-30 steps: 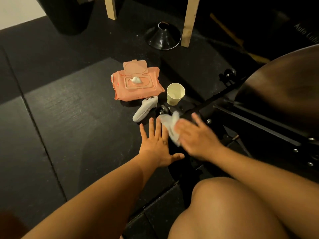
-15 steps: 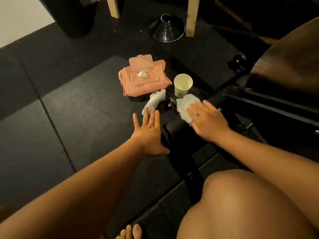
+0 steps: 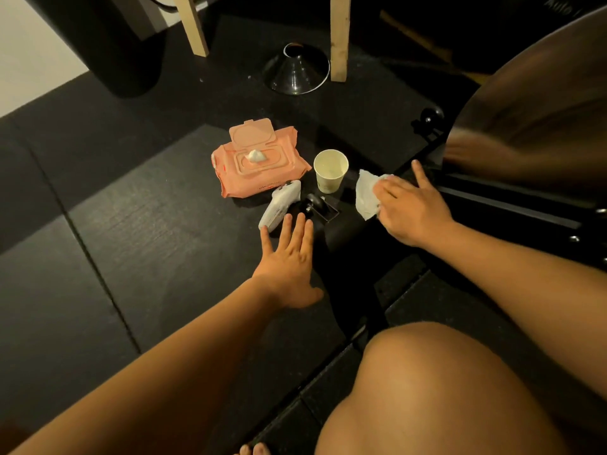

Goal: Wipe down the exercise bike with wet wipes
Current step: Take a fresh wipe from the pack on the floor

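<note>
The exercise bike's black base bar runs across the floor, and its large dark flywheel fills the upper right. My right hand presses a crumpled white wet wipe onto the base bar near a small transport wheel. My left hand rests flat on the black floor mat, fingers spread, holding nothing. An orange wet-wipes pack lies on the floor beyond, lid flipped up and a wipe poking out.
A paper cup stands beside the pack. A white handheld controller lies just past my left fingertips. Further back are a black cone and two wooden legs. My bare knee fills the lower right.
My right hand has slid the wipe along the base bar, away from me and to the right. My left hand has stayed flat on the mat.
</note>
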A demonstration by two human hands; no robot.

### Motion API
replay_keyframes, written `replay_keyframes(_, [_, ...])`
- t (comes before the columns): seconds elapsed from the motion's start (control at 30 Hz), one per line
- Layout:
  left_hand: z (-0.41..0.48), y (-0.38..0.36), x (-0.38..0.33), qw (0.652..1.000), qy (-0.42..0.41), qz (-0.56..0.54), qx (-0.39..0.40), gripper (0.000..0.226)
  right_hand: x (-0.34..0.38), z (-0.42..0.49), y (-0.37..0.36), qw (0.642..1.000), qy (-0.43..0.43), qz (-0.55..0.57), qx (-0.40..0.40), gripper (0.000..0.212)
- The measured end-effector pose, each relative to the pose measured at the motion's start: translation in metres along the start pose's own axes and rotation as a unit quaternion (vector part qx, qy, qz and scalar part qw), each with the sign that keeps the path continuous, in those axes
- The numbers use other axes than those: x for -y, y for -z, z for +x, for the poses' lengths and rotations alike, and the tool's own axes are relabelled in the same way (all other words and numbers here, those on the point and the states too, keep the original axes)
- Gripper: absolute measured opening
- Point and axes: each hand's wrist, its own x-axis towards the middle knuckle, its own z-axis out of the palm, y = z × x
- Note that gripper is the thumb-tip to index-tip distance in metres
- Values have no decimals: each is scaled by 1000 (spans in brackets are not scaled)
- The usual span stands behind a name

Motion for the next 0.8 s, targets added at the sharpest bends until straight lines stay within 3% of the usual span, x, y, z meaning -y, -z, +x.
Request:
replay_keyframes(0.07, [0, -2, -3, 1000, -3, -1, 7, 120, 13, 9, 6, 1000, 0, -10, 16, 48])
replay_keyframes(0.2, [-3, -7, 1, 1000, 12, 0, 25, 118, 62, 16, 10, 996, 88, 18, -1, 40])
replay_keyframes(0.3, [-4, -8, 11, 999, 35, -27, 32, 117, 67, 13, 10, 995, 76, 57, -19, 43])
replay_keyframes(0.43, [-4, -9, 18, 998, 44, -37, 30, 116, 47, 26, 21, 999, 24, 19, 20, 29])
replay_keyframes(0.47, [-3, -8, 18, 998, 45, -39, 27, 116, 51, 24, 20, 999, 22, 38, 9, 30])
replay_keyframes(0.6, [-3, -12, 19, 998, 50, -45, 19, 113, 107, -15, -16, 969, 170, 107, -144, 35])
replay_keyframes(0.63, [-3, -13, 21, 997, 53, -45, 23, 113, 115, -18, -16, 969, 177, 117, -128, 38])
replay_keyframes(0.8, [-7, -16, 27, 996, 60, -49, 35, 112, 133, 31, 32, 974, 149, 88, 146, 52])
